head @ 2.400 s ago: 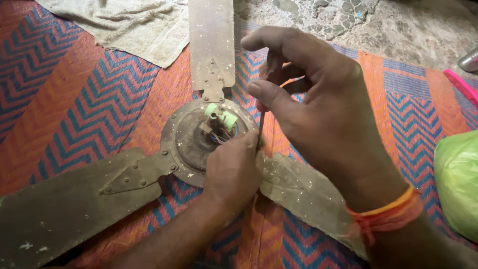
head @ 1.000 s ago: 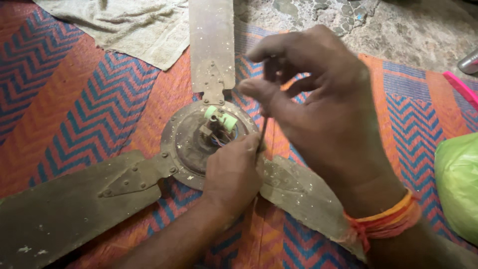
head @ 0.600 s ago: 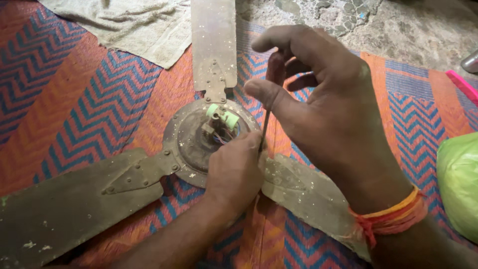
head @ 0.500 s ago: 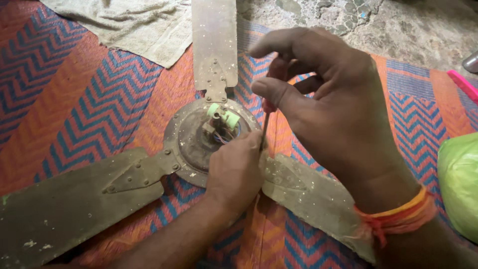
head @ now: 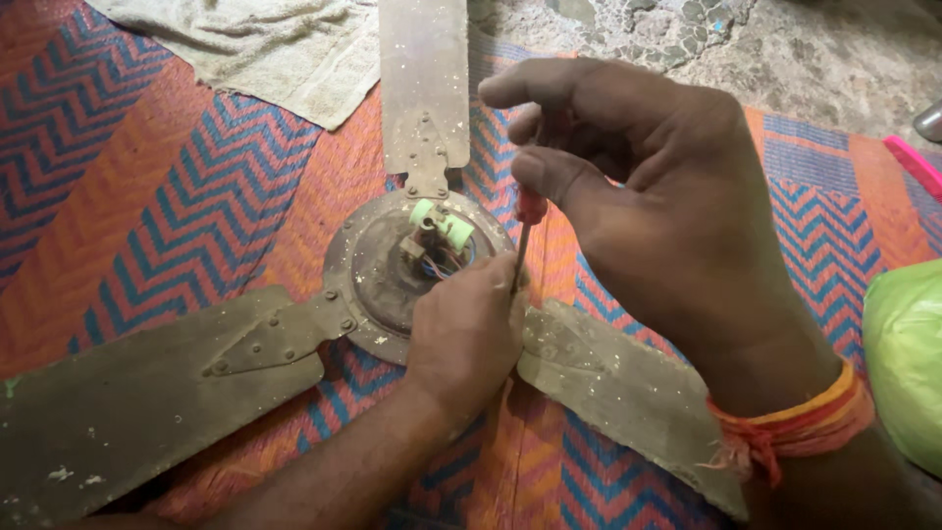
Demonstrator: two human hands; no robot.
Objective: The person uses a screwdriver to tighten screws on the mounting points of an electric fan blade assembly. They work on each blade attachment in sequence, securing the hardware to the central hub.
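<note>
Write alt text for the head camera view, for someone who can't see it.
The right hand holds a red-handled screwdriver upright, its tip down at the rim of a dirty ceiling fan hub, where the left hand rests. The fan lies on a zigzag mat, with a towel beyond it.

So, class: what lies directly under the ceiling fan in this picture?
Under the ceiling fan lies a woven mat with orange, blue and red zigzags, showing between the blades. The left hand and right hand hide the hub's right edge.

Zigzag woven mat (head: 147,196) (orange, blue), beige towel (head: 265,49), speckled stone floor (head: 785,49)
</note>
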